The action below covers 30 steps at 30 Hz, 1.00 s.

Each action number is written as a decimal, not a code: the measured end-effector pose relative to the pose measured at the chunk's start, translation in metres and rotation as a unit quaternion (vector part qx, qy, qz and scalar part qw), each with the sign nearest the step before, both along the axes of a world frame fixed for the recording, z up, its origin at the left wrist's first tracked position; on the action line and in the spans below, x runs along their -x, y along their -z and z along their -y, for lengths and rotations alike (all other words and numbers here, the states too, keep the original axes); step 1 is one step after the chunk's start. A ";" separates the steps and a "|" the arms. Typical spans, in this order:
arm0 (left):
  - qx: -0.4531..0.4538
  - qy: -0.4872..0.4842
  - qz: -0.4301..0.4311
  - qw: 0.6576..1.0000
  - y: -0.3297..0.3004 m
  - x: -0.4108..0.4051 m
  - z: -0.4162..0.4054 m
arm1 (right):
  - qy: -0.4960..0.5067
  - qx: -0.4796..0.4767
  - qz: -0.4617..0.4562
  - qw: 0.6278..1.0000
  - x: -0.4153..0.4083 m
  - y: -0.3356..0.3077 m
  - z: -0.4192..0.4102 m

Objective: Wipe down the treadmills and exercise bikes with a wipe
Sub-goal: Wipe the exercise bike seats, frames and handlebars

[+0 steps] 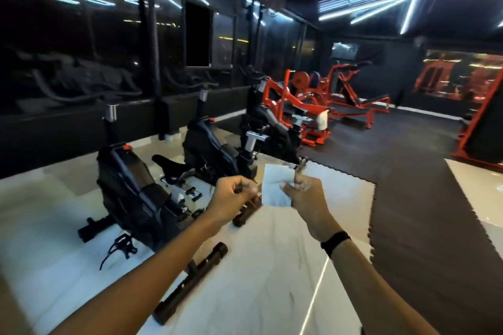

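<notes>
My right hand (302,189) pinches the wipe (276,185); my left hand (231,197) is curled at its edge. It looks thin, light, floppy.

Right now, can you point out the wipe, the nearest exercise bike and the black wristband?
wipe (275,185), head view, on the white sheet's middle.
nearest exercise bike (128,187), head view, on its black body.
black wristband (335,242), head view, on the band's middle.

Both forearms are bare, with no sleeves showing, and reach in from the bottom of the frame. A plain black band (335,242) circles the right wrist at lower right. The left wrist wears nothing.
</notes>
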<state>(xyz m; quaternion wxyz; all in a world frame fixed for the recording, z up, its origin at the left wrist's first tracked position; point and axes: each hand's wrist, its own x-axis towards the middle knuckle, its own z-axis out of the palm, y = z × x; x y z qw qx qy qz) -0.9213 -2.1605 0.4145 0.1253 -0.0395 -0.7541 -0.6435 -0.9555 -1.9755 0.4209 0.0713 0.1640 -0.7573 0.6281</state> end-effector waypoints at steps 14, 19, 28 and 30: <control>-0.042 -0.219 0.021 0.975 0.042 0.104 0.105 | -0.220 -0.025 0.006 0.975 0.142 0.038 0.134; -0.085 -0.240 0.035 0.967 0.048 0.169 0.153 | -0.234 -0.043 0.039 0.970 0.225 0.036 0.187; -0.091 -0.300 0.079 0.946 0.077 0.247 0.235 | -0.235 -0.038 0.098 0.966 0.319 0.076 0.280; -0.096 -0.301 0.103 0.943 0.088 0.260 0.247 | -0.237 -0.038 0.125 0.963 0.336 0.088 0.294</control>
